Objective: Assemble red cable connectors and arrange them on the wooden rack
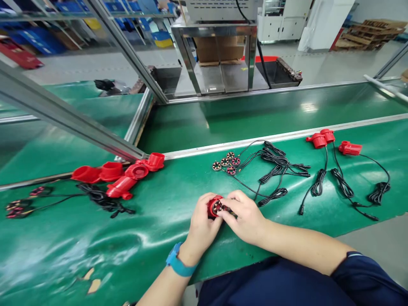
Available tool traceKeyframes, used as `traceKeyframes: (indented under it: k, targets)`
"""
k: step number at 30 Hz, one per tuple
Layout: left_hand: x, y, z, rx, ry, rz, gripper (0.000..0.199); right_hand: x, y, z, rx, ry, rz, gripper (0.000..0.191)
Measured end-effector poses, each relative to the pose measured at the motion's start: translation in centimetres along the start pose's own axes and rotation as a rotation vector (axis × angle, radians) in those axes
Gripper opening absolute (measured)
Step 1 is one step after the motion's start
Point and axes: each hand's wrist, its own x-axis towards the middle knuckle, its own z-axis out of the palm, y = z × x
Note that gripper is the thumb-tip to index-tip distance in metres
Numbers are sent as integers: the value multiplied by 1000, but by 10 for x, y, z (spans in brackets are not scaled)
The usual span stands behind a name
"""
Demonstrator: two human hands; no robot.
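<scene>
Close to the bench's front edge, my left hand (203, 221) is wrapped around a red plastic housing (211, 208), its open end turned toward my right side. The fingers of my right hand (244, 214) pinch a small round circuit board (218, 207) at the mouth of that housing. Whether the board sits fully inside I cannot tell, since my fingers cover its edge. Beyond my hands lies a group of similar round boards (230, 161) with black cables (277, 159) bundled to their right.
At left rest several red housings (123, 180), more round boards (19, 209) and a coiled black cable (98, 197). On the right are three red housings (349, 148) with cables attached. A metal frame post (127, 55) rises at the left, and a conveyor belt (255, 112) runs behind the bench.
</scene>
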Motion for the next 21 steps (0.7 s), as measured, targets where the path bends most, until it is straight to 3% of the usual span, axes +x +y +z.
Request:
traceKeyframes:
  k: [3, 7, 12, 15, 21]
  targets:
    - [1, 2, 2, 13, 16, 21, 35, 1, -1, 1, -14, 19, 29, 19]
    - [2, 5, 1, -2, 34, -13, 33, 2, -3, -6, -52, 14, -58, 24]
    - [0, 0, -1, 21, 51, -60, 38, 2, -9, -10, -229, -134, -136, 33]
    - [-1, -2, 0, 27, 44, -16, 36, 2, -8, -6, -316, -193, -154, 33]
    - [3, 3, 5, 37, 76, 2, 33, 3, -2, -1, -246, -67, -193, 22]
